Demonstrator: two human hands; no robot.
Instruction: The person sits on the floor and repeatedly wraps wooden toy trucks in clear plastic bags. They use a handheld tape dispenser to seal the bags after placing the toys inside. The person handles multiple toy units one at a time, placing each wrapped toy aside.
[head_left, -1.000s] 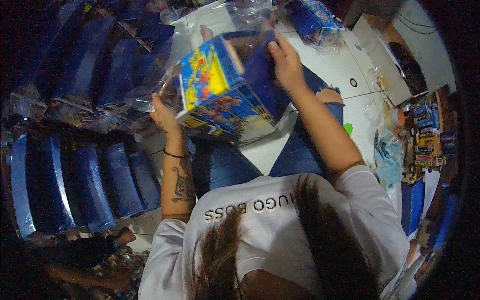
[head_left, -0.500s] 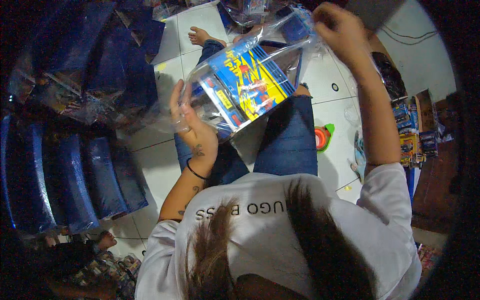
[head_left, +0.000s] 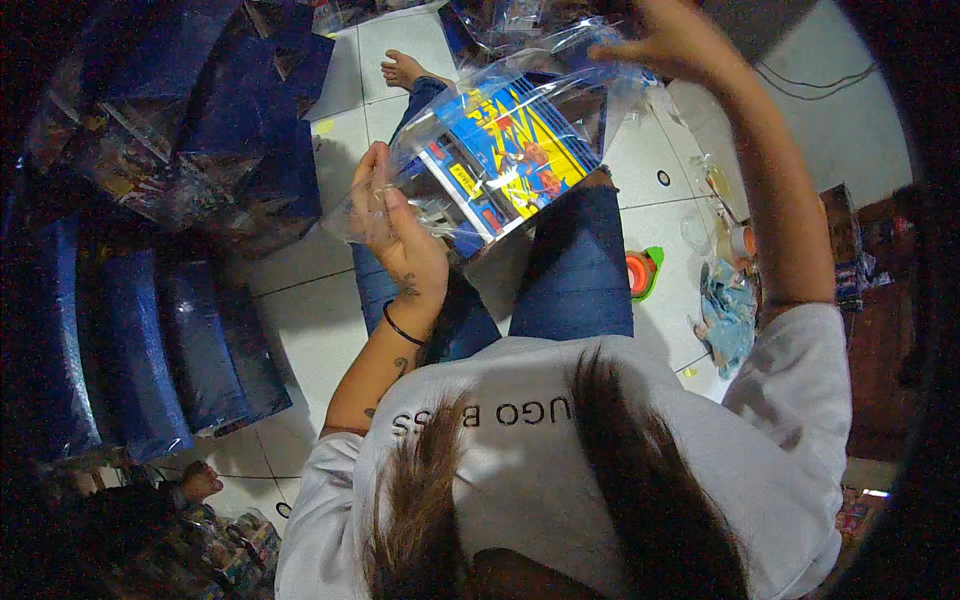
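A boxy blue, yellow and white toy, printed like the side of a truck or bus, lies tilted inside a clear plastic bag above my thighs. My left hand is wrapped round the near left end of the bag, its fingers behind the film. At the far right, my right hand is beside the bag's other end, fingers stretched out and partly blurred. Film lies close under those fingertips; whether they touch it is hard to see.
Large blue plastic-wrapped packages stand at the left, with several blue panels below them. A green and orange object and a light blue cloth lie on the tiled floor. A bare foot shows at the far side.
My right hand has gone from closed at the bag's far end to stretched fingers, shifting slightly outward. The toy and my left hand have moved only a little.
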